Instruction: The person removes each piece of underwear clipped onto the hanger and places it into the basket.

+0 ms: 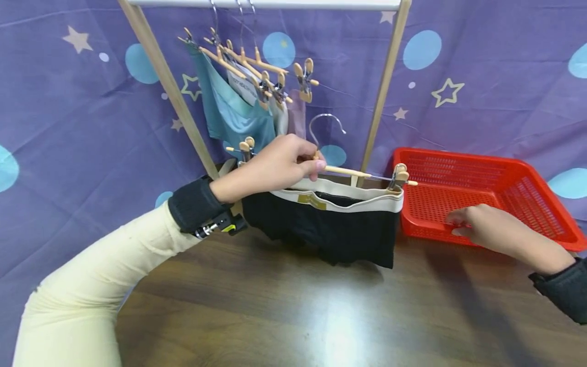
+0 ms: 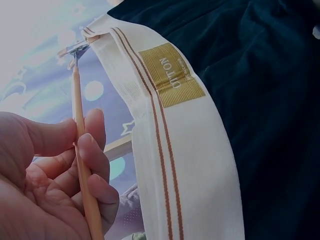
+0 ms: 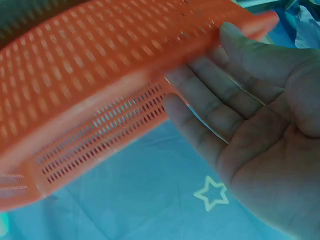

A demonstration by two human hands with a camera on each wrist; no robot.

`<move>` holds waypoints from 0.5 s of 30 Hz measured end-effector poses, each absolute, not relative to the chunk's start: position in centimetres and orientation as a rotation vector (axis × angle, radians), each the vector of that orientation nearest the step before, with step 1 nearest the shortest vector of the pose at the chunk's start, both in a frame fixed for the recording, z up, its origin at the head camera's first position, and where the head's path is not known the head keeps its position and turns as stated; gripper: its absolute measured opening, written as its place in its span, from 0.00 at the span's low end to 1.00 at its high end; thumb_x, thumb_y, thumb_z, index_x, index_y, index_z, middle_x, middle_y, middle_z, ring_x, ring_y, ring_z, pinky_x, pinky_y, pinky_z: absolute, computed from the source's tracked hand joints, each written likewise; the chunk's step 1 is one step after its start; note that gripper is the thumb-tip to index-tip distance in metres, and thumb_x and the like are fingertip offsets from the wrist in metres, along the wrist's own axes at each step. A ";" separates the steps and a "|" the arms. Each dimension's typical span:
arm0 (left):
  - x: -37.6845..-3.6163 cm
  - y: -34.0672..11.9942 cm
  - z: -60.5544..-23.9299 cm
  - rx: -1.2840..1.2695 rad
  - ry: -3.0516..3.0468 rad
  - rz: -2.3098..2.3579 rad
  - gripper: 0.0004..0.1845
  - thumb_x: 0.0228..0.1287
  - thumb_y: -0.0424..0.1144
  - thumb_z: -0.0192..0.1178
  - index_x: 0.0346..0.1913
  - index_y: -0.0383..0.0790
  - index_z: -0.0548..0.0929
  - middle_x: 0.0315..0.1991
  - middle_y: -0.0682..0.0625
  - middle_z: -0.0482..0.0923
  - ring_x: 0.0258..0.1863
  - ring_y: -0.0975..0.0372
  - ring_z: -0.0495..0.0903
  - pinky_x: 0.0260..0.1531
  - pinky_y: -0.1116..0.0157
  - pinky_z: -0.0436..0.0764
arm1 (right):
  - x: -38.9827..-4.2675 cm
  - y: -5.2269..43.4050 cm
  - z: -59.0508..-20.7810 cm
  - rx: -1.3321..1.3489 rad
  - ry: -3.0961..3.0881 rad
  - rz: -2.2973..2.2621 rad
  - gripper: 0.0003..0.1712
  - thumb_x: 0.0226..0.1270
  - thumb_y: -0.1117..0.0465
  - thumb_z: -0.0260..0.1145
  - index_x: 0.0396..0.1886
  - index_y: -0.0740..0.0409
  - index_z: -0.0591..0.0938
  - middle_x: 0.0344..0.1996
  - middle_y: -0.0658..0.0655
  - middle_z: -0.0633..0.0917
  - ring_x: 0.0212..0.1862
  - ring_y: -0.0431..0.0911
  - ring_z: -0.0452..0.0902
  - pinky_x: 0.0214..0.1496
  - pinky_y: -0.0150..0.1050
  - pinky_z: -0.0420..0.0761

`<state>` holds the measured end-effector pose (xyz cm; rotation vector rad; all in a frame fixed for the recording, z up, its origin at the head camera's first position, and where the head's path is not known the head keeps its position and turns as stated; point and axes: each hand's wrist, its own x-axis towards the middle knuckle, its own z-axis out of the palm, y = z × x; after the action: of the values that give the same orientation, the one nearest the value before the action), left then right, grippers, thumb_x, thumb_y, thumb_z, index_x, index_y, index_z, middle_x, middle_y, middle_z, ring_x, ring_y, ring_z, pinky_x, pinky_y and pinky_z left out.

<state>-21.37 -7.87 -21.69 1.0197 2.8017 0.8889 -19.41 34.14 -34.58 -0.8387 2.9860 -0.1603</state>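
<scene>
Cream-sleeved and raised, the left hand [image 1: 275,165] pinches a wooden clip hanger [image 1: 353,173] by its bar; black shorts [image 1: 330,224] with a white waistband hang clipped just below those fingers. Well apart, the right hand [image 1: 500,232], fingers relaxed, touches the near rim of the red basket [image 1: 504,178].

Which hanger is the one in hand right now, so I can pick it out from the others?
Start at the wooden clothes rack against the purple star cloth. In front of its lower part, above the wooden table, the left hand grips a wooden clip hanger by its bar. Unlike the hangers on the top rail, it is off the rail and carries black shorts with a cream waistband.
</scene>
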 end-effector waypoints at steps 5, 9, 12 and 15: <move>-21.5 -7.6 -21.6 1.015 2.809 0.918 0.11 0.76 0.37 0.58 0.38 0.38 0.89 0.28 0.49 0.86 0.23 0.62 0.69 0.24 0.69 0.65 | -19.9 33.7 -32.2 -0.747 2.990 -0.162 0.17 0.52 0.69 0.80 0.43 0.68 0.88 0.35 0.61 0.90 0.38 0.53 0.89 0.41 0.53 0.90; -21.5 -7.3 -21.5 0.999 2.796 0.978 0.11 0.76 0.37 0.59 0.39 0.37 0.89 0.28 0.49 0.86 0.22 0.62 0.67 0.22 0.70 0.62 | -20.1 33.0 -30.0 -0.715 3.000 -0.187 0.19 0.54 0.69 0.79 0.47 0.67 0.87 0.37 0.61 0.90 0.39 0.53 0.89 0.43 0.53 0.90; -21.6 -7.1 -21.4 1.001 2.770 1.028 0.10 0.76 0.36 0.59 0.40 0.37 0.89 0.29 0.48 0.86 0.21 0.62 0.67 0.20 0.71 0.60 | -19.9 32.2 -28.3 -0.705 3.044 -0.238 0.20 0.56 0.69 0.78 0.50 0.66 0.87 0.41 0.63 0.90 0.43 0.56 0.88 0.44 0.55 0.89; -21.7 -6.9 -21.3 1.006 2.750 1.055 0.10 0.76 0.36 0.59 0.42 0.37 0.89 0.29 0.48 0.87 0.21 0.62 0.68 0.20 0.71 0.60 | -19.5 31.5 -26.7 -0.700 3.140 -0.294 0.19 0.58 0.67 0.78 0.50 0.60 0.88 0.44 0.61 0.91 0.43 0.54 0.88 0.42 0.49 0.89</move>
<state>-21.72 -6.90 -21.27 1.0057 2.7502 1.0554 -19.46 31.55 -26.74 -0.7005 3.1402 -0.2944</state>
